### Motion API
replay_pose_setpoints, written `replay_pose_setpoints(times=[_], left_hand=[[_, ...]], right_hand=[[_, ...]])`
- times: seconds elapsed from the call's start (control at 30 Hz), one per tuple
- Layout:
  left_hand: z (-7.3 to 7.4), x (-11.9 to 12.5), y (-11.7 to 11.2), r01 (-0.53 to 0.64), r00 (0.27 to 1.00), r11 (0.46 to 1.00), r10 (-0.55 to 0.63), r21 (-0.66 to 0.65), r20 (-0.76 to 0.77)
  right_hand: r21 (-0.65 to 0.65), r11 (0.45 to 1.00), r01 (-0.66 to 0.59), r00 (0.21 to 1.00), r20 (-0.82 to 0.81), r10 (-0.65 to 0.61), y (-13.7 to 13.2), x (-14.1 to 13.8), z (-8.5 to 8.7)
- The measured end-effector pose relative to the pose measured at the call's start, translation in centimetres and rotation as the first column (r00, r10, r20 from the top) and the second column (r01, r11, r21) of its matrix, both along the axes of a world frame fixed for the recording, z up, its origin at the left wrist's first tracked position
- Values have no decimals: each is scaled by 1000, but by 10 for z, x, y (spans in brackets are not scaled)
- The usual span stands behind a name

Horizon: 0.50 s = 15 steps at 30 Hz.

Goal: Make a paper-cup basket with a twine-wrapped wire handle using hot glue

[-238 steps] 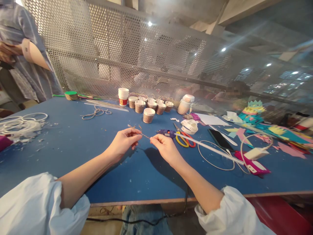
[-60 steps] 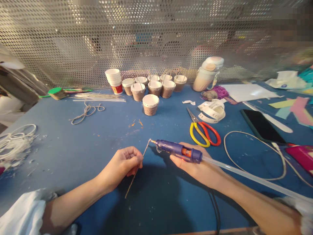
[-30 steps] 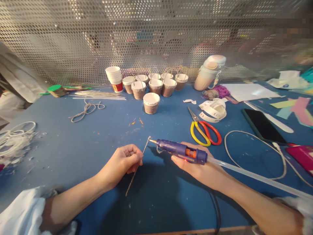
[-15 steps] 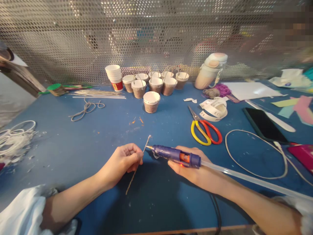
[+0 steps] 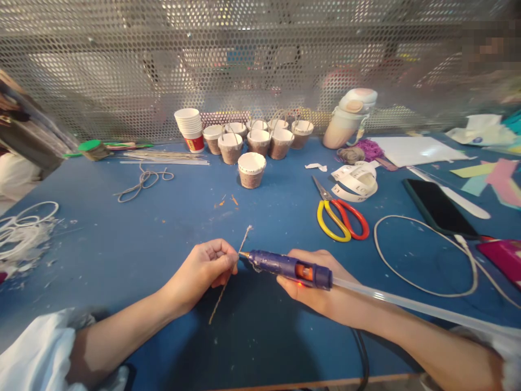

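Note:
Between thumb and fingers, my left hand (image 5: 211, 266) pinches a short length of twine (image 5: 222, 293) that sticks out above and below the grip. A blue hot glue gun (image 5: 280, 265) is in my right hand (image 5: 321, 290), its fingers wrapped round the handle. The nozzle points left and is at the twine, close by my left fingertips. From the gun's back runs a long clear glue stick (image 5: 378, 295), and a red light glows on its side. Beyond the hands stands a small brown pot with a white rim (image 5: 251, 171).
Several similar pots (image 5: 258, 141) with twine handles stand behind, beside stacked paper cups (image 5: 189, 130). Scissors (image 5: 340, 217), a printed ribbon (image 5: 356, 182) and a phone (image 5: 439, 209) with a white cable lie right. Loose twine (image 5: 142, 182) and white cord (image 5: 26, 228) lie left.
My right hand has moved the glue gun slightly left and down, so its nozzle is lower along the twine, nearer my left fingertips. My left hand stays nearly still.

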<state>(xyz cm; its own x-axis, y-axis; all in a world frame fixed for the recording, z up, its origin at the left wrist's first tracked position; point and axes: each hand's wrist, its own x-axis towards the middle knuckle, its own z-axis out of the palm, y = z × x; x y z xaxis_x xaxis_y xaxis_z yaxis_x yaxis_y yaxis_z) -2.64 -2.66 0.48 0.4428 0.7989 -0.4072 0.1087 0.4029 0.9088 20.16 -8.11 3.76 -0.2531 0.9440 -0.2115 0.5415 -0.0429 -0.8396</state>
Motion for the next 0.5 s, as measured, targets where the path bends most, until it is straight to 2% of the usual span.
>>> replay_pose_setpoints(times=[0.23, 0.4, 0.5], left_hand=[[1, 1, 1, 1, 1000, 1000, -1, 14, -20], [0, 0, 0, 6, 1000, 1000, -6, 13, -14], [-1, -1, 0, 14, 1000, 1000, -14, 16, -10]], right_hand=[[51, 991, 121, 993, -22, -120, 0, -1, -3], [49, 999, -7, 1000, 7, 7, -1, -2, -4], [61, 998, 4, 1000, -5, -4, -1, -1, -4]])
